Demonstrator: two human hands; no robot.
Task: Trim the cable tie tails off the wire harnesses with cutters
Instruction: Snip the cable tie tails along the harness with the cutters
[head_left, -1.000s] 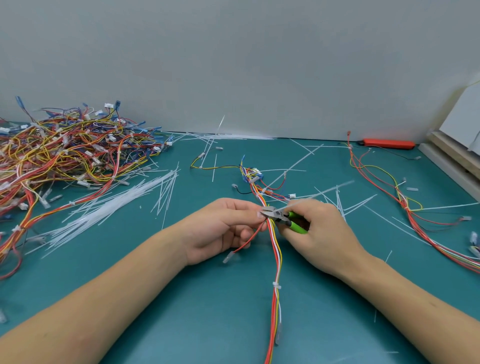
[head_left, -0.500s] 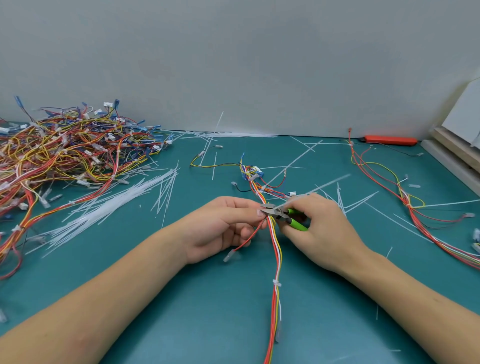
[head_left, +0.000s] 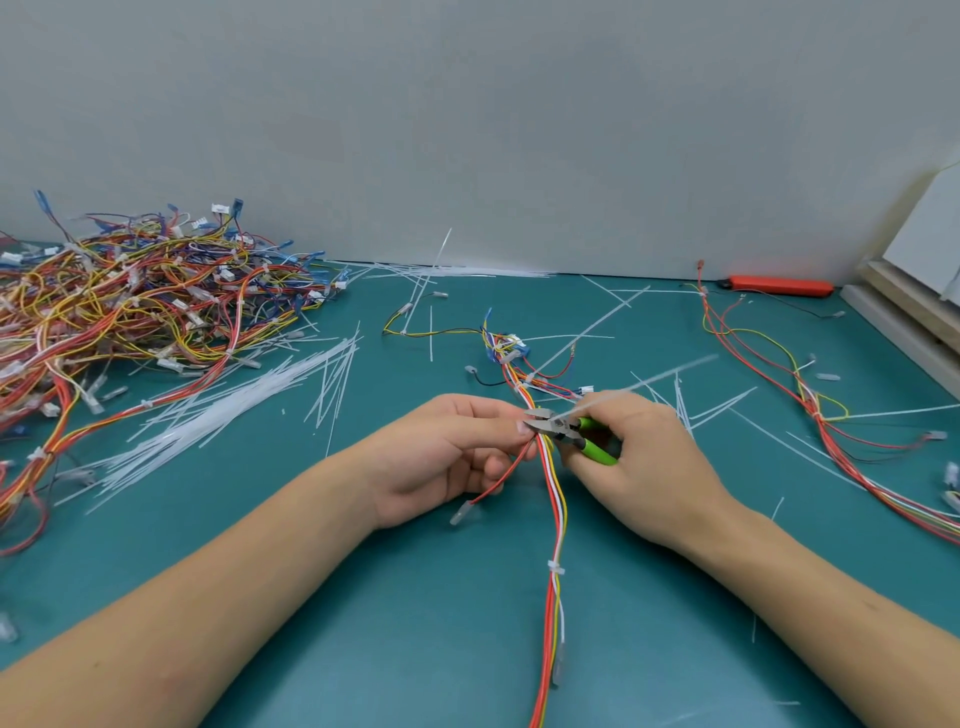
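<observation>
Near the middle of the teal table (head_left: 426, 623), the left hand (head_left: 447, 457) pinches a harness (head_left: 553, 499) between thumb and fingertips, its grip clenched on the wires where they cross the cutters. The right hand (head_left: 644, 467) grasps the cutters (head_left: 566, 434) by their green handles, fingers curled round them. The metal jaws point left and sit at the harness, right beside the left fingertips; whether they are fully closed cannot be told. A white tie tail (head_left: 639, 384) slants up and to the right from the jaws, blurred at its far end.

The harness runs from a cluster of blue and white connectors toward the back of the table, through both hands, and on to the near edge, with a trimmed tie (head_left: 555, 567) round it below the hands. One red wire branches off under the left hand to a clear terminal.

A big heap of harnesses (head_left: 135, 306) fills the back left corner. Beside it lies a sheaf of cut tails (head_left: 218, 415), with more scattered across the table. Another harness (head_left: 810, 410) trails along the right side. An orange tool (head_left: 779, 286) lies at the back edge, right.
</observation>
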